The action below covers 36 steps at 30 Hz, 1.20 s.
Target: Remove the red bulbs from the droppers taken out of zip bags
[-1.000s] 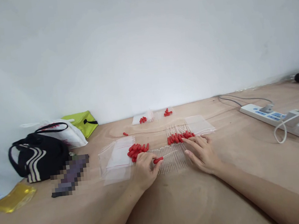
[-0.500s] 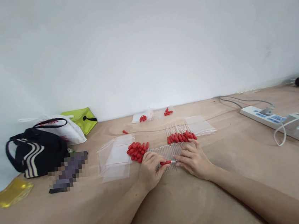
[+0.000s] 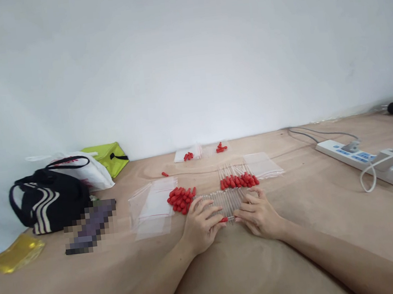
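Note:
My left hand (image 3: 201, 223) pinches a small red rubber bulb (image 3: 223, 219) at the near edge of a row of clear glass tubes (image 3: 227, 199). My right hand (image 3: 256, 213) faces it, fingers curled and pinched on the end of a clear tube that meets the bulb. A loose pile of red bulbs (image 3: 181, 198) lies just beyond my left hand. A row of tubes with red bulbs fitted (image 3: 238, 180) lies beyond my right hand.
Clear zip bags lie at the left (image 3: 150, 208) and back right (image 3: 263, 164). Small bags with red bulbs (image 3: 187, 156) sit near the wall. A black striped bag (image 3: 46, 205), white bag and green pouch (image 3: 108, 158) stand left. Power strips (image 3: 355, 156) with cables lie right.
Both hands have drawn closer together and nearer to me. The red bulb in my left hand has met the tube in my right hand and is now mostly covered by fingers.

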### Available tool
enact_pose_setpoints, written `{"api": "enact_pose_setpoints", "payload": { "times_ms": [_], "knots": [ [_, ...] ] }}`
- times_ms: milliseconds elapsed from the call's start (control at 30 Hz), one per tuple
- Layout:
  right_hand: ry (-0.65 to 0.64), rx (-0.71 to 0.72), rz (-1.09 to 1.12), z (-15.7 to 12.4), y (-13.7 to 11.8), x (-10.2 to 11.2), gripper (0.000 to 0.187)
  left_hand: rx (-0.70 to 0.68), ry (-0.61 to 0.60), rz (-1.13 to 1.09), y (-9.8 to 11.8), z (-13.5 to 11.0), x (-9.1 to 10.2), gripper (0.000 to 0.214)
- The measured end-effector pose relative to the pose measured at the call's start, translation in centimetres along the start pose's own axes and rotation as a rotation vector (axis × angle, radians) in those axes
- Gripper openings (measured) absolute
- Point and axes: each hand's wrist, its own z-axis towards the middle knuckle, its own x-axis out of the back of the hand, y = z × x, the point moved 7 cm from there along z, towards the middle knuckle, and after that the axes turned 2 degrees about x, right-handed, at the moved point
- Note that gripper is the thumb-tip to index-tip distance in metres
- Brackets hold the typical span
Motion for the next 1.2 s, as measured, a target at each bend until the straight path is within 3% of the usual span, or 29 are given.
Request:
{"api": "enact_pose_setpoints", "payload": {
  "times_ms": [167, 267, 400, 533, 667, 800, 967, 1067, 1200],
  "knots": [
    [-0.010, 0.005, 0.071, -0.2, -0.1, 0.2, 0.019, -0.010, -0.004, 0.001, 0.4, -0.2, 0.2, 0.014],
    [-0.025, -0.051, 0.077, -1.1, 1.3, 0.8, 0.022, 0.041, -0.013, 0.011, -1.2, -1.0, 1.0, 0.018],
    [0.021, -0.289, -0.012, -2.6, 4.8, 2.1, 0.025, 0.259, 0.132, 0.087, -4.9, -3.0, 3.5, 0.017],
    [0.042, -0.342, 0.009, -2.6, 5.5, 2.0, 0.025, 0.256, 0.202, -0.026, -5.0, -3.7, 4.0, 0.017],
    [-0.002, -0.476, -0.056, -2.9, 6.4, 1.7, 0.024, 0.356, 0.282, -0.010, -5.9, -3.1, 3.8, 0.023],
    [-0.117, -0.575, -0.127, -3.6, 7.1, 1.3, 0.020, 0.464, 0.164, 0.015, -8.0, -1.5, 2.9, 0.024],
    [-0.149, -0.557, -0.179, -3.0, 6.3, 0.8, 0.017, 0.622, -0.079, 0.211, -9.5, 1.6, 1.5, 0.019],
    [-0.143, -0.527, -0.147, -2.6, 5.7, 0.6, 0.020, 0.640, -0.182, 0.333, -9.6, 3.4, 0.4, 0.014],
    [-0.168, -0.491, -0.090, -2.3, 5.3, 0.4, 0.020, 0.624, -0.244, 0.330, -9.9, 4.4, -0.9, 0.012]
  ]
}}
